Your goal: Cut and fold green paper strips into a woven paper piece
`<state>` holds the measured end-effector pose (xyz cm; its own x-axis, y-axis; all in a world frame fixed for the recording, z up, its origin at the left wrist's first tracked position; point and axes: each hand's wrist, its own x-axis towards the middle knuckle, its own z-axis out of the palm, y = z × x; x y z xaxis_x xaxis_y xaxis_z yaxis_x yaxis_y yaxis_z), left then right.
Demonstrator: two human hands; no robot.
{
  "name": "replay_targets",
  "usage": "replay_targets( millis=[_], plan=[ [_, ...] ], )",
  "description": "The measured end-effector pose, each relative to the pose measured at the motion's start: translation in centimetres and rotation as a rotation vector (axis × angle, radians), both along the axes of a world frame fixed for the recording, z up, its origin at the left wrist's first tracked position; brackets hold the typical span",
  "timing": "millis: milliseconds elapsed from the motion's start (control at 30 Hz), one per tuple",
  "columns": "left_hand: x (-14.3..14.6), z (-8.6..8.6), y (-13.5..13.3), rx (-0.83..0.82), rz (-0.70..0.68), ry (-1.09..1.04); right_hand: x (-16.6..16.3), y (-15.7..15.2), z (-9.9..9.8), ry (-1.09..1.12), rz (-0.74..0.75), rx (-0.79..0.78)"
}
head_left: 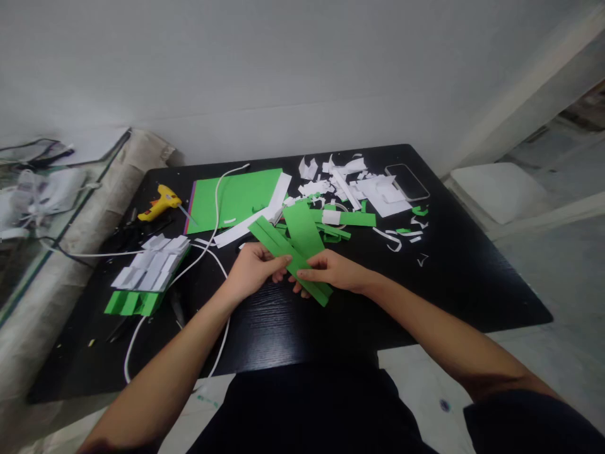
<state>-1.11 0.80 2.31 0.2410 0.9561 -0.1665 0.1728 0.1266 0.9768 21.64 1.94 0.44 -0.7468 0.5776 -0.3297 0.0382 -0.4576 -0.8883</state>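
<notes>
A creased green paper strip (pixel 292 260) slants between my two hands, above the front part of the black table. My left hand (pixel 258 270) pinches it near the middle, thumb on top. Lower down, my right hand (pixel 335 271) grips the same strip, with the thumb across it and fingertips showing beneath. A second, wider green paper piece (pixel 302 228) rises behind the strip, next to my right hand; whether that hand also holds it I cannot tell. Beyond it lies a green strip with a white band (pixel 331 217) around it.
White and green paper scraps (pixel 331 183) cover the back right, near a phone (pixel 407 181). Green sheets (pixel 241 189) lie at the back left, beside a yellow glue gun (pixel 163 203). A folded white-and-green paper piece (pixel 151 268) sits left. A white cable (pixel 217 208) loops across the table (pixel 425 290).
</notes>
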Motion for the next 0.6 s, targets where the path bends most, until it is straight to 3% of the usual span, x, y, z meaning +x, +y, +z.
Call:
replay_targets(
  millis=[100,300,467,600],
  plan=[
    [0.5,-0.2,-0.3,-0.017,-0.064,-0.003,-0.2,-0.1,-0.1,-0.002,-0.035,0.009],
    [-1.1,0.5,0.6,0.057,-0.047,0.023,0.1,0.0,0.1,-0.031,0.024,-0.015],
    [-2.8,1.3,1.5,0.118,0.055,0.019,0.4,0.0,0.2,-0.035,0.061,-0.042],
    [-2.4,1.1,1.3,0.114,0.064,-0.016,0.3,0.0,-0.1,-0.026,0.084,-0.025]
  ],
)
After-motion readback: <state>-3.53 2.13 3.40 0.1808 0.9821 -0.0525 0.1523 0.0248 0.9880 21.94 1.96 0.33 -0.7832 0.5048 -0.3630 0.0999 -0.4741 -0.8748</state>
